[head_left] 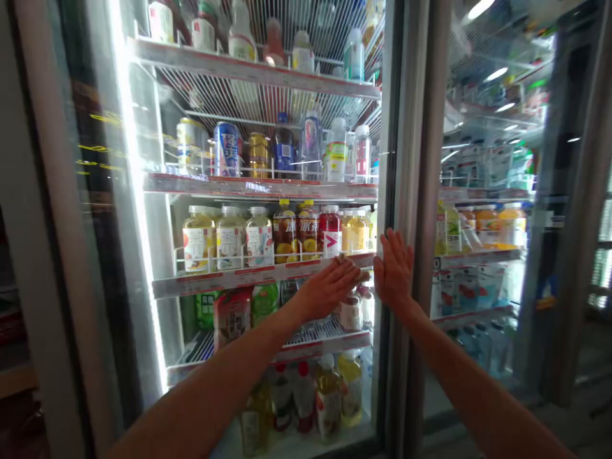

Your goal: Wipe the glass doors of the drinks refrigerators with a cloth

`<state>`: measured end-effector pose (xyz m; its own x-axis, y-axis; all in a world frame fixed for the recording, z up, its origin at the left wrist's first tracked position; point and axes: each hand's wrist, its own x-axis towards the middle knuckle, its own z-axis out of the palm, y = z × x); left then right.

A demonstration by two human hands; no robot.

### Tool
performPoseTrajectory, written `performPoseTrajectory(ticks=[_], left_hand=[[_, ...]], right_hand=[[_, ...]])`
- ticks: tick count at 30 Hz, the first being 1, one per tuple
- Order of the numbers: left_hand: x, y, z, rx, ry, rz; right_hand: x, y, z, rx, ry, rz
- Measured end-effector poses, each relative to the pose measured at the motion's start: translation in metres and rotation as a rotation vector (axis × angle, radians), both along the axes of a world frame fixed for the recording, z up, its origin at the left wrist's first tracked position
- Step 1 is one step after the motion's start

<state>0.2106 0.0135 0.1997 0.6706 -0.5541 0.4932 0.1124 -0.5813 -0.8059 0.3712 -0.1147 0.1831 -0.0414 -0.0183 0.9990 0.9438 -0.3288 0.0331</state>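
My left hand (pixel 329 287) is stretched toward the right with its fingers out flat, in front of the third shelf's edge. A brownish shape just beyond its fingertips looks like its reflection in the glass. My right hand (pixel 394 271) is raised, palm forward and fingers up, against the right-hand edge of the glass door, beside the metal door frame (pixel 423 191). Neither hand shows anything held. Behind my left hand stand a red drink bottle (pixel 331 231) and dark tea bottles with yellow caps (pixel 285 233). Pale yellow bottles (pixel 198 239) stand farther left.
The lit drinks fridge has several wire shelves; one shelf edge (pixel 258 185) holds cans and bottles, including a blue can (pixel 226 150). More bottles (pixel 329 398) stand at the bottom. At right, a second glass-fronted section holds orange drinks (pixel 488 223). A bright light strip (pixel 129 127) runs down the left.
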Motion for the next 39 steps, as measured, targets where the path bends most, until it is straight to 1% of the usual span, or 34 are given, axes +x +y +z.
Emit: performPoseTrajectory(ticks=[1,2,3,5,6,7,8,11,12,13,14,17,18,19,22,23,24,25,28,29,30,31,33,34,35,36,39], left_hand=[[-0.004,0.001,-0.005,0.017,0.048,-0.003],[-0.008,0.003,-0.007,0.003,0.052,0.002],[-0.012,0.006,-0.005,-0.042,0.010,0.015],[-0.021,0.010,0.001,-0.176,-0.148,0.053],[-0.025,0.013,0.002,-0.222,-0.206,0.069],[-0.030,0.015,0.000,-0.232,-0.222,0.076],[-0.035,0.016,-0.005,-0.199,-0.187,0.071],[-0.054,0.022,-0.030,0.018,0.088,0.030],[-0.061,0.025,-0.036,0.060,0.144,0.027],[-0.068,0.029,-0.038,0.069,0.153,0.036],[-0.075,0.032,-0.038,0.045,0.113,0.056],[-0.094,0.043,-0.033,-0.089,-0.144,0.114],[-0.100,0.045,-0.034,-0.105,-0.176,0.121],[-0.107,0.047,-0.037,-0.090,-0.152,0.114],[-0.126,0.053,-0.055,0.042,0.106,0.082],[-0.133,0.056,-0.058,0.066,0.148,0.080],[-0.140,0.060,-0.059,0.067,0.137,0.086],[-0.146,0.065,-0.057,0.046,0.076,0.103],[-0.164,0.079,-0.049,-0.049,-0.229,0.152],[-0.169,0.081,-0.050,-0.066,-0.281,0.158],[-0.174,0.083,-0.053,-0.067,-0.277,0.157],[-0.178,0.084,-0.059,-0.052,-0.221,0.148],[-0.187,0.086,-0.070,-0.003,-0.047,0.121],[-0.192,0.089,-0.073,0.011,-0.003,0.112],[-0.197,0.093,-0.073,0.007,-0.016,0.112],[-0.202,0.098,-0.070,-0.013,-0.088,0.117],[-0.216,0.112,-0.057,-0.135,-0.453,0.164]], right_hand=[[-0.001,0.000,-0.004,-0.021,-0.009,-0.002],[-0.003,0.001,-0.007,-0.041,-0.016,-0.002],[-0.006,0.003,-0.010,-0.056,-0.020,0.000],[-0.014,0.006,-0.013,-0.079,-0.023,0.013],[-0.019,0.009,-0.013,-0.090,-0.025,0.024],[-0.024,0.011,-0.014,-0.105,-0.029,0.037],[-0.030,0.014,-0.015,-0.125,-0.036,0.050],[-0.047,0.021,-0.017,-0.195,-0.072,0.086],[-0.052,0.023,-0.017,-0.214,-0.086,0.096],[-0.056,0.025,-0.018,-0.227,-0.096,0.105],[-0.060,0.026,-0.018,-0.232,-0.101,0.111],[-0.069,0.031,-0.017,-0.231,-0.100,0.124],[-0.072,0.033,-0.018,-0.234,-0.104,0.130],[-0.075,0.036,-0.018,-0.241,-0.112,0.136],[-0.087,0.042,-0.022,-0.295,-0.152,0.158],[-0.091,0.044,-0.023,-0.315,-0.165,0.163],[-0.096,0.047,-0.024,-0.331,-0.177,0.168],[-0.100,0.049,-0.025,-0.340,-0.186,0.174],[-0.113,0.057,-0.025,-0.327,-0.202,0.190],[-0.117,0.060,-0.026,-0.324,-0.211,0.196],[-0.122,0.063,-0.027,-0.327,-0.224,0.203],[-0.127,0.067,-0.028,-0.334,-0.243,0.210],[-0.137,0.073,-0.031,-0.358,-0.283,0.228],[-0.141,0.076,-0.032,-0.370,-0.298,0.238],[-0.145,0.079,-0.032,-0.379,-0.303,0.245],[-0.148,0.081,-0.031,-0.380,-0.301,0.248],[-0.153,0.085,-0.030,-0.358,-0.273,0.248]])
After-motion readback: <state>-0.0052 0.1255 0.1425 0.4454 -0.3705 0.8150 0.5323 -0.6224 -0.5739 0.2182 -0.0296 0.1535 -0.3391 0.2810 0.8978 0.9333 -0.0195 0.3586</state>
